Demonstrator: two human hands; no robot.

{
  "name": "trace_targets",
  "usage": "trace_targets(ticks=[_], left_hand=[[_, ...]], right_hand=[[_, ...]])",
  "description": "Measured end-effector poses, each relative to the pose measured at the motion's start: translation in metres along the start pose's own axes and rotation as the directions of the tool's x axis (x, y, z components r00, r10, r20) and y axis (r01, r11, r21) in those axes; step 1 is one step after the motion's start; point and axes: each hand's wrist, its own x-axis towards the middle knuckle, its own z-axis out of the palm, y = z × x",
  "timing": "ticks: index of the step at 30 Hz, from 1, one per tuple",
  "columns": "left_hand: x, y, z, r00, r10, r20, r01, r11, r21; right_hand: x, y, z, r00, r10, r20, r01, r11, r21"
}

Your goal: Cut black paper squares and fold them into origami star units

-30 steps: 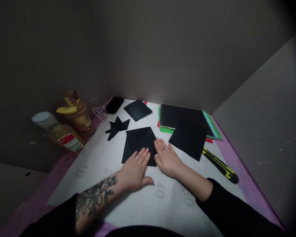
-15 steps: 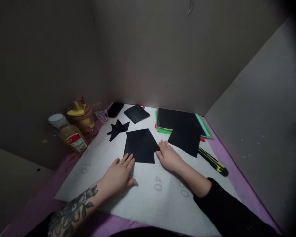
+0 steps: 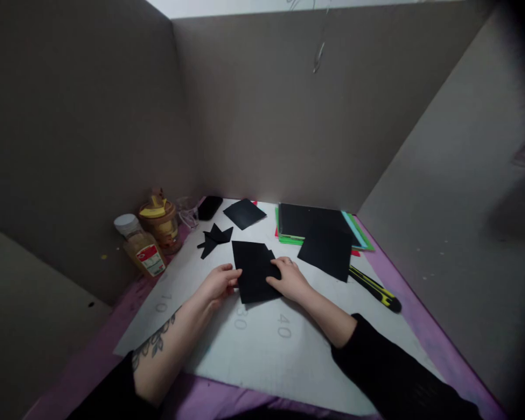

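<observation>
Both hands work the black paper, mid-picture: left hand pinches its edge at nine o'clock; right hand at three, thumb and forefinger slightly parted on top, hidden grip unclear.

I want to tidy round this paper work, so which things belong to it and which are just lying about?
Part of the work, as it looks:
black sheet being handled
folded black piece
loose black sheets
stack of coloured sheets
cutter, probably

Likely just lying about:
phone-like black slab
bottle with pale lid
lidded cup
</observation>
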Motion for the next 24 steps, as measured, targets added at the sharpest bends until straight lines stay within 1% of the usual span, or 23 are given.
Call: trace_targets(ticks=[1,2,3,5,7,8,9,10,12,13,14,15,16,18,19,22,24], left_hand=[[0.002,-0.003,0.002,0.998,0.014,0.061,-0.016,1.0,0.022],[0.004,-0.006,0.005,0.994,0.039,0.099,-0.044,0.998,0.044],[0.006,-0.009,0.008,0.99,0.085,0.11,-0.092,0.994,0.061],[0.007,-0.011,0.013,0.967,0.24,0.087,-0.248,0.965,0.085],[0.005,-0.009,0.016,0.922,0.385,0.052,-0.388,0.915,0.106],[0.003,-0.005,0.016,0.893,0.448,0.04,-0.45,0.886,0.113],[0.001,-0.001,0.016,0.86,0.51,0.032,-0.51,0.853,0.117],[-0.001,0.004,0.014,0.824,0.566,0.026,-0.565,0.817,0.117],[-0.003,0.012,0.008,0.752,0.659,0.016,-0.657,0.748,0.098],[-0.002,0.014,0.005,0.728,0.685,0.018,-0.683,0.725,0.089],[-0.001,0.014,0.001,0.719,0.695,0.027,-0.694,0.715,0.088],[0.0,0.013,-0.002,0.725,0.687,0.041,-0.688,0.72,0.094],[0.003,0.011,-0.004,0.743,0.666,0.061,-0.668,0.736,0.108],[0.008,0.004,-0.006,0.788,0.609,0.09,-0.616,0.773,0.152],[0.011,0.0,-0.006,0.801,0.592,0.087,-0.597,0.782,0.18],[0.016,-0.006,-0.003,0.807,0.589,0.056,-0.585,0.781,0.217],[0.018,-0.006,-0.004,0.816,0.575,0.064,-0.577,0.799,0.171]], right_hand=[[-0.005,0.001,0.002,1.0,-0.002,-0.013,0.002,0.999,0.032],[-0.008,0.003,0.004,0.999,0.003,-0.037,0.0,0.996,0.084],[-0.011,0.006,0.006,0.997,0.021,-0.076,-0.009,0.988,0.153],[-0.012,0.01,0.007,0.979,0.096,-0.182,-0.028,0.937,0.348],[-0.01,0.01,0.003,0.957,0.155,-0.244,0.013,0.82,0.572],[-0.009,0.008,0.0,0.957,0.146,-0.249,0.058,0.748,0.661],[-0.007,0.005,-0.004,0.962,0.111,-0.251,0.111,0.68,0.725],[-0.006,0.001,-0.008,0.963,0.067,-0.26,0.164,0.621,0.767],[-0.004,-0.007,-0.013,0.953,0.015,-0.304,0.248,0.543,0.802],[-0.004,-0.011,-0.013,0.945,0.01,-0.328,0.275,0.518,0.81],[-0.003,-0.014,-0.011,0.941,0.011,-0.339,0.288,0.5,0.817],[-0.004,-0.015,-0.007,0.942,0.012,-0.335,0.286,0.489,0.824],[-0.004,-0.015,-0.003,0.947,0.012,-0.321,0.274,0.488,0.828],[-0.004,-0.014,0.006,0.956,0.018,-0.293,0.243,0.512,0.824],[-0.003,-0.013,0.009,0.957,0.026,-0.29,0.234,0.528,0.817],[0.0,-0.01,0.016,0.947,0.045,-0.317,0.234,0.579,0.781],[0.003,-0.007,0.019,0.944,0.06,-0.326,0.225,0.605,0.764]])
